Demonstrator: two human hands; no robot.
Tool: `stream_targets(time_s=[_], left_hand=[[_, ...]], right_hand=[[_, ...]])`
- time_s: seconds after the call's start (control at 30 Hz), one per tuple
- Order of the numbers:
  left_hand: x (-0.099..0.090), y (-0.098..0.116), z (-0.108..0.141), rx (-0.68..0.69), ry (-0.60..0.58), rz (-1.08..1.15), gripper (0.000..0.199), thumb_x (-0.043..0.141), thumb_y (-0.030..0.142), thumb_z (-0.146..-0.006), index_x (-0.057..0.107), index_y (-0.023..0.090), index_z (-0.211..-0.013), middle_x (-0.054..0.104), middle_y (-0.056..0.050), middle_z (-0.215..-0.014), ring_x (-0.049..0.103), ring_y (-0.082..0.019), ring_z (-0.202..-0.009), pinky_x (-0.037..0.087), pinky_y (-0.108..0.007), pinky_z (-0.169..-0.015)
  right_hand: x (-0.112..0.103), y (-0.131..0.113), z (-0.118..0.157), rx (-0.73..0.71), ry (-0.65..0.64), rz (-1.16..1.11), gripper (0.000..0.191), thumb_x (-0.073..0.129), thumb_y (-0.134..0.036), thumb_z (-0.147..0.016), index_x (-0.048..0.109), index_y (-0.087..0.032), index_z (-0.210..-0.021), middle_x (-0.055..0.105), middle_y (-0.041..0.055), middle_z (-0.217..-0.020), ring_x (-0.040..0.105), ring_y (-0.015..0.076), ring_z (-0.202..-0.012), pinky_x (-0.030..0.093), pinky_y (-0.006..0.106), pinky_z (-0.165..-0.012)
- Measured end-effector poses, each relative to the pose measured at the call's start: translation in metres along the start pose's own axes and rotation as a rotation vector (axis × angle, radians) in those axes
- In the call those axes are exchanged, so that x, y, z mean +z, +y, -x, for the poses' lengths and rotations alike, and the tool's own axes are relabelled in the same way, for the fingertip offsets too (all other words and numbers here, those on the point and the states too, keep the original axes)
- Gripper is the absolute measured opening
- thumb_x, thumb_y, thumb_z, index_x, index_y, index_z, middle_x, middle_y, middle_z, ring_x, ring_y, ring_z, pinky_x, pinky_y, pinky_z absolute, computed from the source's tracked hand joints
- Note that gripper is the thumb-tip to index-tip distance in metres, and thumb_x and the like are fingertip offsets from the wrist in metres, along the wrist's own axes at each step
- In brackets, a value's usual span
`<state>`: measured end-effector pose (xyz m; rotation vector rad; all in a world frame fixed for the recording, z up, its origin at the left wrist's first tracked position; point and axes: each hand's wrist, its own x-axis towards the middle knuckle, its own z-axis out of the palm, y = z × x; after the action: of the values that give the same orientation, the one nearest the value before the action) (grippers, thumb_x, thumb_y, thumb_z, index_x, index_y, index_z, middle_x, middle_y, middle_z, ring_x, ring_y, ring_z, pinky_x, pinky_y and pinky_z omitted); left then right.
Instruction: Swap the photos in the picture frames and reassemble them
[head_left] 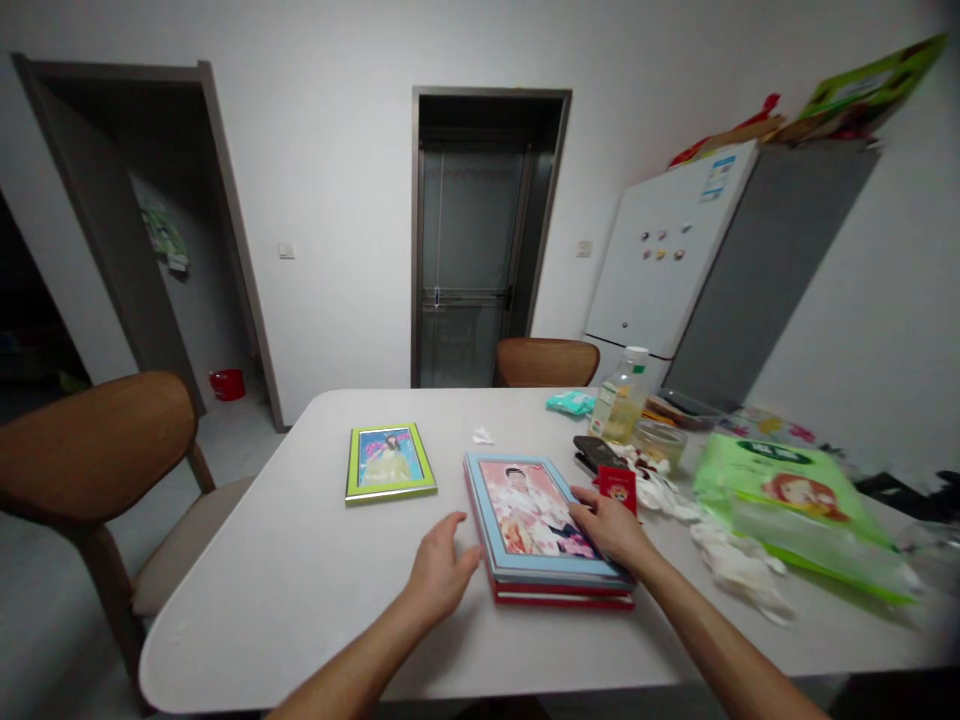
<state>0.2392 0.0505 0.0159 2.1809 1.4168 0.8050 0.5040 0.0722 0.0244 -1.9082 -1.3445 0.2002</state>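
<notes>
Two bare hands were at the bench (300,590), low in the frame. The left hand (439,572), below centre, had its fingers spread wide from the thumb and held nothing; it was just beside the left edge of a stack, and whether it touched could not be told. The stack lay right of the lower centre, a blue-framed picture (517,512) on top and a red-edged item (562,598) at the bottom. The right hand (613,532) had its fingers over the right side of the top frame; how tightly they closed could not be told. Good handling seemed to call for level pressure from both sides, low enough to steady the under layers, with fingers off the picture face and clear of the red booklet (619,484) beyond the right hand. A green-framed picture (390,460) lay flat left of centre, well apart. Farther off, right of centre, stood a bottle (621,400); behind, at upper right, was a refrigerator (641,290).
</notes>
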Motion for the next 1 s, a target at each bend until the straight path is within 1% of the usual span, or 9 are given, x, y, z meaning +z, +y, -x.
stream_targets(time_s=[0.13, 0.23, 0.33, 0.53, 0.67, 0.73, 0.8, 0.9, 1.0], left_hand=[[-0.028, -0.046, -0.033, -0.070, 0.043, -0.226, 0.052, 0.049, 0.024, -0.072, 0.036, 0.005, -0.119, 0.031, -0.019, -0.131, 0.024, -0.027, -0.123, 0.016, -0.044, -0.100], [-0.046, -0.072, -0.041, -0.097, 0.009, -0.303, 0.056, 0.056, 0.028, -0.067, 0.039, 0.008, -0.116, 0.036, -0.019, -0.128, 0.027, -0.030, -0.121, 0.014, -0.049, -0.098], [-0.054, -0.080, -0.028, -0.074, -0.026, -0.354, 0.052, 0.056, 0.033, -0.066, 0.043, 0.013, -0.112, 0.043, -0.015, -0.123, 0.034, -0.028, -0.117, 0.017, -0.045, -0.098], [-0.064, -0.064, 0.047, -0.062, -0.051, -0.423, 0.054, 0.057, 0.037, -0.065, 0.043, 0.015, -0.113, 0.047, -0.013, -0.118, 0.038, -0.027, -0.112, 0.020, -0.043, -0.097], [-0.068, -0.048, 0.103, -0.052, -0.074, -0.413, 0.081, 0.067, 0.049, -0.050, 0.039, 0.017, -0.119, 0.044, -0.013, -0.119, 0.035, -0.031, -0.112, 0.015, -0.048, -0.099], [-0.066, -0.043, 0.122, -0.042, -0.098, -0.389, 0.089, 0.072, 0.047, -0.042, 0.039, 0.017, -0.119, 0.043, -0.014, -0.119, 0.034, -0.034, -0.112, 0.014, -0.051, -0.098], [-0.063, -0.042, 0.134, -0.024, -0.079, -0.384, 0.074, 0.071, 0.035, -0.051, 0.042, 0.018, -0.116, 0.046, -0.011, -0.114, 0.038, -0.031, -0.108, 0.018, -0.050, -0.097], [-0.064, -0.044, 0.141, 0.053, -0.040, -0.372, 0.039, 0.057, 0.015, -0.065, 0.050, 0.023, -0.103, 0.053, -0.005, -0.099, 0.046, -0.023, -0.093, 0.034, -0.041, -0.087], [-0.073, -0.045, 0.140, 0.131, 0.012, -0.300, 0.030, 0.050, 0.012, -0.070, 0.052, 0.023, -0.098, 0.054, -0.004, -0.094, 0.046, -0.022, -0.088, 0.040, -0.037, -0.080]], right_hand=[[0.006, -0.044, 0.025, -0.198, -0.077, -0.061, 0.036, 0.047, -0.030, -0.069, 0.061, -0.016, -0.099, 0.059, 0.0097, -0.104, 0.053, 0.0220, -0.096, 0.040, 0.033, -0.083], [0.027, -0.086, 0.062, -0.430, -0.240, -0.207, 0.033, 0.045, -0.030, -0.071, 0.060, -0.018, -0.099, 0.059, 0.0073, -0.105, 0.053, 0.0200, -0.097, 0.039, 0.035, -0.085], [0.058, -0.115, 0.095, -0.517, -0.353, -0.258, 0.034, 0.046, -0.025, -0.070, 0.059, -0.018, -0.102, 0.058, 0.0086, -0.106, 0.051, 0.0205, -0.100, 0.037, 0.036, -0.090], [0.104, -0.127, 0.117, -0.457, -0.375, -0.140, 0.046, 0.046, -0.018, -0.069, 0.049, -0.010, -0.115, 0.050, 0.0165, -0.115, 0.043, 0.0263, -0.109, 0.032, 0.040, -0.093], [0.113, -0.124, 0.123, -0.460, -0.385, -0.137, 0.046, 0.042, -0.017, -0.071, 0.046, -0.009, -0.116, 0.051, 0.0163, -0.112, 0.045, 0.0247, -0.106, 0.033, 0.037, -0.092], [0.113, -0.122, 0.126, -0.447, -0.380, -0.171, 0.046, 0.041, -0.017, -0.071, 0.045, -0.009, -0.116, 0.050, 0.0147, -0.114, 0.045, 0.0226, -0.107, 0.032, 0.036, -0.094], [0.112, -0.120, 0.127, -0.414, -0.375, -0.229, 0.047, 0.040, -0.018, -0.071, 0.044, -0.009, -0.117, 0.049, 0.0136, -0.116, 0.044, 0.0212, -0.109, 0.031, 0.035, -0.096], [0.107, -0.116, 0.125, -0.303, -0.382, -0.344, 0.050, 0.041, -0.024, -0.073, 0.041, -0.011, -0.120, 0.049, 0.0130, -0.118, 0.046, 0.0212, -0.107, 0.033, 0.036, -0.094], [0.100, -0.116, 0.122, -0.149, -0.388, -0.473, 0.053, 0.039, -0.035, -0.076, 0.037, -0.011, -0.123, 0.044, 0.0142, -0.122, 0.047, 0.0216, -0.107, 0.038, 0.036, -0.089]])
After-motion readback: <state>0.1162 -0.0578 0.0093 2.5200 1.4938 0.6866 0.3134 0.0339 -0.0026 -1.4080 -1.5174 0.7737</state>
